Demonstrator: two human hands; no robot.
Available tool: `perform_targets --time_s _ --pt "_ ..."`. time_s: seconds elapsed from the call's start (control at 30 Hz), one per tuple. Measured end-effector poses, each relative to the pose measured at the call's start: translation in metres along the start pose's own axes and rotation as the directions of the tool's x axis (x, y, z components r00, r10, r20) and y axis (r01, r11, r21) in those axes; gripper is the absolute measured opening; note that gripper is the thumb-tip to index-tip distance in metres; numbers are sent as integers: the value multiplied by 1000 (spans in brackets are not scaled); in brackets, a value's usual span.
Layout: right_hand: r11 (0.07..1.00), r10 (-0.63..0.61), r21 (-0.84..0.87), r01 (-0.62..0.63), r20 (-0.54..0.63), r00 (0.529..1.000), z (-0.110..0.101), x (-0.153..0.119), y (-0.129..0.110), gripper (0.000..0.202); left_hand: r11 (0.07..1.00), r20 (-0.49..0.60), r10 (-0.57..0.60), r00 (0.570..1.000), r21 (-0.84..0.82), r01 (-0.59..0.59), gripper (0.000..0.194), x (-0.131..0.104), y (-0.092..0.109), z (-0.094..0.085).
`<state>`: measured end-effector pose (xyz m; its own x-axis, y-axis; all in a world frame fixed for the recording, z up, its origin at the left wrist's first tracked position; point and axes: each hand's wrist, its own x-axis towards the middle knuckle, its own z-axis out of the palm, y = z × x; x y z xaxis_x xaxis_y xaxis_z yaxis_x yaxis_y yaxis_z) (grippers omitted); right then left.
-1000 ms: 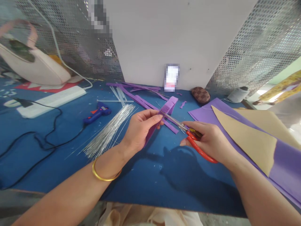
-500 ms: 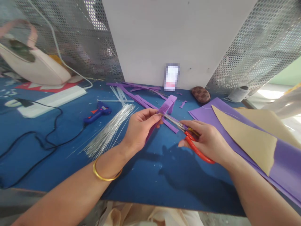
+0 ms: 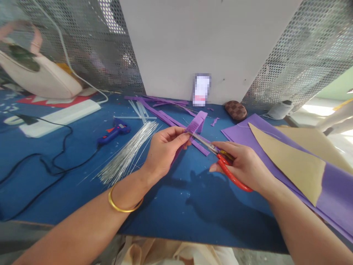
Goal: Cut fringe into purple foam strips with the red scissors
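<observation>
Between thumb and fingers, my left hand point(image 3: 168, 147) pinches a folded purple paper strip point(image 3: 198, 122), which loops up above the fingertips and hangs down below them. My right hand point(image 3: 242, 162) is closed around the red handles of a pair of scissors point(image 3: 231, 173). Their metal blades point left and meet the strip right at my left fingertips; whether they are cutting into it is too fine to tell. Behind and under the hands, more purple strips point(image 3: 165, 117) lie on the blue table point(image 3: 176, 224). A gold bangle point(image 3: 121, 206) circles my left wrist.
To the left lie a bundle of thin wires point(image 3: 132, 151), a blue glue gun point(image 3: 116, 131) with its black cord and a white bar point(image 3: 60, 119). Purple sheets point(image 3: 256, 123) and tan paper point(image 3: 289, 162) cover the right side. A phone point(image 3: 202, 90) leans against the back panel near a checkered pouch point(image 3: 235, 110).
Almost nothing differs. Both hands, the strip and the scissors keep nearly the same place, and the blades look slightly closer together.
</observation>
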<state>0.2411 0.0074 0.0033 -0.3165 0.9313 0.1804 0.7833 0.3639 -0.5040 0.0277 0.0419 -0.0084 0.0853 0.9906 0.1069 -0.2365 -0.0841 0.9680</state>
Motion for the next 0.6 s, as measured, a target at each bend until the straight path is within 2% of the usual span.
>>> perform_targets --time_s 0.3,0.6 --pt "999 -37 -20 36 -35 999 1 -1 1 44 1000 -7 2 1000 -19 -2 8 0 -2 -2" --pt "998 -43 -37 42 -25 999 0 -1 1 42 995 6 -54 998 -82 55 7 1 -2 -2"
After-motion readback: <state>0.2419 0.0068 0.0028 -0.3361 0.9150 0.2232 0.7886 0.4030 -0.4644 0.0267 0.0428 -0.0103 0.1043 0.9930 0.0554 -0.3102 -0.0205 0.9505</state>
